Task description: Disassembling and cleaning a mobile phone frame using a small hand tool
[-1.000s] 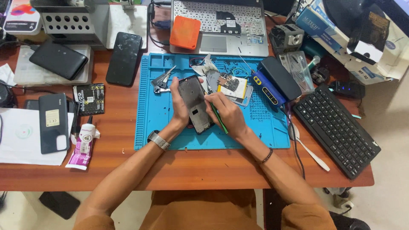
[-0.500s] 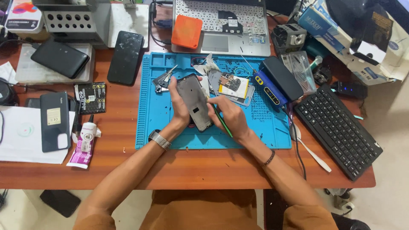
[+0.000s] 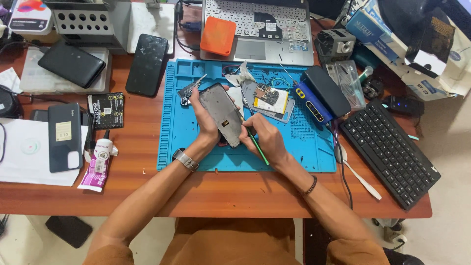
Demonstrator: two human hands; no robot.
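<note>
Table (image 3: 147,186): glue tube (image 3: 97,162) at left, untouched.
L hand (image 3: 206,122): we've tilted phone panel (image 3: 223,114) a bit, fingers wrapped round its left edge, over blue mat (image 3: 186,142).
R hand (image 3: 267,140): pinched shut on green tool (image 3: 257,146), tip now at panel's right edge; prying goes on.

Both my forearms angle in from the bench's near edge; left hand (image 3: 206,120) curled shut, right hand (image 3: 265,137) pinched closed beside it.
</note>
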